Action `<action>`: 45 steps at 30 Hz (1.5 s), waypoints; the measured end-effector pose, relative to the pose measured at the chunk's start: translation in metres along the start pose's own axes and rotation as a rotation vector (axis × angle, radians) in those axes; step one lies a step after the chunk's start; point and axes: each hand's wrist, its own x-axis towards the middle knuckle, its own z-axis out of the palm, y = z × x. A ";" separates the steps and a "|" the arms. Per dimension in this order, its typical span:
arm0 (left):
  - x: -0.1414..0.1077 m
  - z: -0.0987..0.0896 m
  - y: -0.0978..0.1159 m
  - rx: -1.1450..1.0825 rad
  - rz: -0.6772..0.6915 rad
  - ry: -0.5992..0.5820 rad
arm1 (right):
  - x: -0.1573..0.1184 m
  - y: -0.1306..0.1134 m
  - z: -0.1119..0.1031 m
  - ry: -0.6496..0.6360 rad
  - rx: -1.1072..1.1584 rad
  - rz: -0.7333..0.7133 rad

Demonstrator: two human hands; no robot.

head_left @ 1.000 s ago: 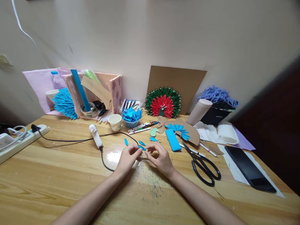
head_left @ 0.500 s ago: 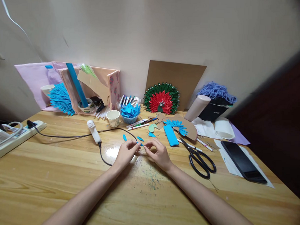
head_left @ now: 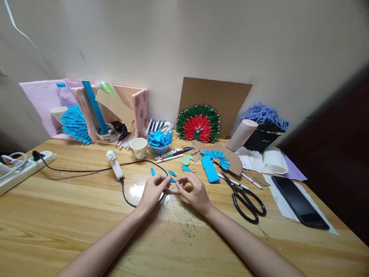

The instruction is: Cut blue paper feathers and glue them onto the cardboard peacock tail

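**Held blue petal has turned slightly; both hands stay nearly in place**

Compared with half a second ago, the blue petal (head_left: 173,180) shows more of its face at the fingertips. At far left, a white power strip (head_left: 30,168) lies along the edge of the wooden table (head_left: 63,215). Its black cord (head_left: 80,171) runs right, loops behind the left hand (head_left: 154,190) and returns to a white glue gun (head_left: 115,165), so that loop is the nearest obstacle. A pink box (head_left: 139,112) stands at the back, with a paper cup (head_left: 138,148) and a bowl (head_left: 159,151) of blue petals in front.

Left thumb and forefinger are clamped on the petal's left end, just above the table; two loose petals (head_left: 153,171) lie just beyond. The right hand (head_left: 194,191) curves its thumb and forefinger close together by the other end; I cannot tell whether they touch it. Past it come a folded blue strip (head_left: 210,169) and black scissors (head_left: 237,191), which limit sideways room on that side. Farther right, a phone (head_left: 300,202) rests on white paper (head_left: 282,201) near the table's slanting edge. Most elbow room lies between the left forearm and the power strip.
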 end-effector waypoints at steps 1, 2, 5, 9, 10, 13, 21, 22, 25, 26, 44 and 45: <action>0.000 0.000 0.000 -0.003 -0.003 0.003 | 0.000 0.000 0.000 0.002 0.002 0.000; 0.000 0.000 0.000 -0.003 -0.001 0.000 | 0.000 0.000 0.000 0.002 0.003 -0.001; 0.001 0.000 -0.002 0.009 0.012 -0.026 | 0.000 -0.001 -0.001 -0.004 0.000 0.000; 0.000 0.000 -0.002 0.015 0.012 -0.036 | 0.000 0.000 -0.001 -0.018 -0.001 0.012; 0.000 0.000 -0.001 0.014 0.010 -0.033 | 0.000 0.000 0.000 -0.020 0.002 0.014; -0.001 0.001 0.001 0.010 0.006 -0.028 | 0.000 0.000 0.000 -0.015 0.008 0.015; -0.002 0.000 0.002 0.040 0.016 -0.022 | 0.000 -0.001 0.000 -0.016 0.016 0.003; -0.002 0.000 0.002 0.037 0.013 -0.019 | 0.000 -0.001 0.000 -0.017 0.016 0.002; -0.001 0.000 0.002 0.018 0.007 -0.004 | 0.000 -0.001 0.000 -0.008 0.023 0.003; -0.001 0.000 0.001 0.013 0.008 0.002 | 0.000 -0.001 0.000 -0.002 0.029 0.006; 0.006 -0.004 -0.007 -0.039 0.041 0.070 | 0.001 -0.002 -0.002 0.109 0.087 0.097; 0.005 -0.004 -0.006 -0.045 0.039 0.071 | 0.000 -0.002 -0.002 0.109 0.082 0.097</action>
